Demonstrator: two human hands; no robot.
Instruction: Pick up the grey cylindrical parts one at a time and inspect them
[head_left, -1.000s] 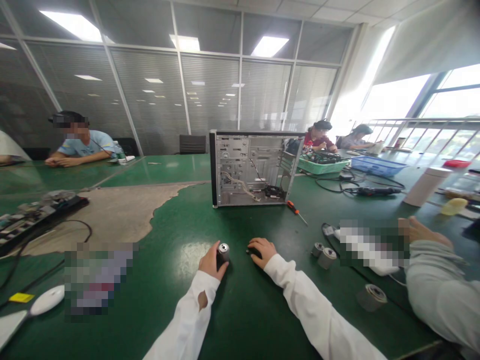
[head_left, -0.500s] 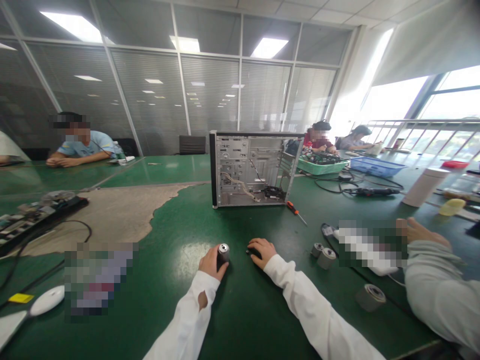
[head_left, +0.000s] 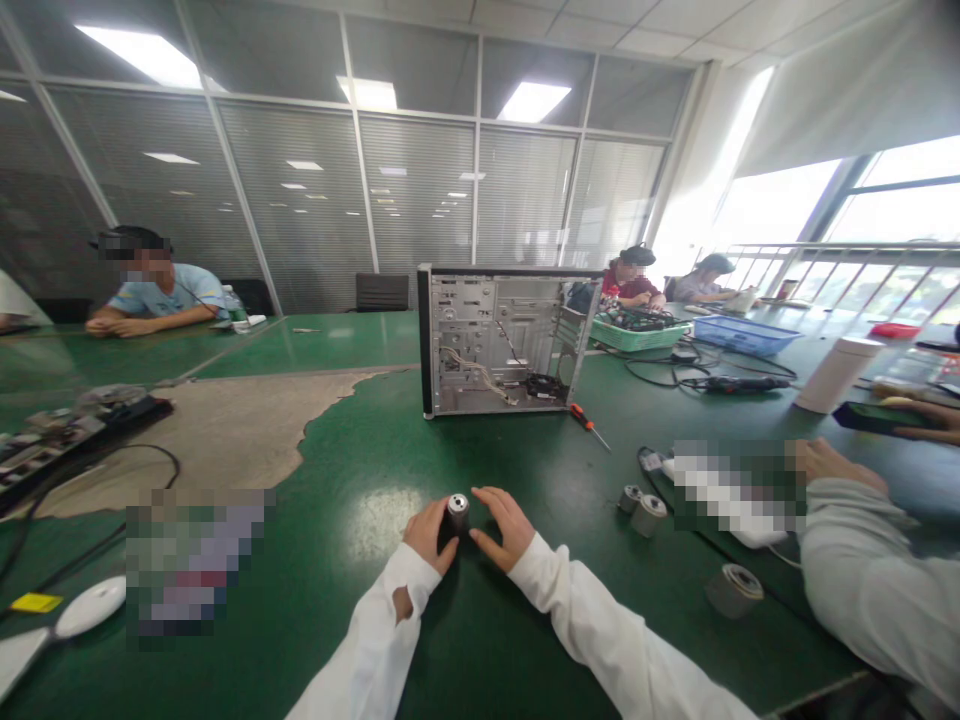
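My left hand (head_left: 430,533) is wrapped round a small metal cylinder (head_left: 457,508) that stands upright on the green table (head_left: 360,620). Just right of the cylinder, my right hand (head_left: 505,528) is open, its thumb and fingers apart and curved toward it. Behind both hands stands an open computer case (head_left: 510,345), with cables and a black fan inside. An orange-handled screwdriver (head_left: 589,425) lies beside the case's right corner. Farther right are two small metal cylinders, one of them (head_left: 648,515) lying nearer, and a larger one (head_left: 735,590) closer to the table's front edge.
Another person's grey sleeve (head_left: 870,570) rests at the right, by a white power strip (head_left: 720,495). Behind are a green basket (head_left: 637,337), a blue basket (head_left: 742,337) and a white bottle (head_left: 838,375). At left lie brown sheeting (head_left: 240,430) and circuit parts. Other people sit around the table.
My right hand has let go of a small dark object and come open beside the cylinder. My left hand and the cylinder have shifted slightly right. A hand with a phone has appeared at the right edge.
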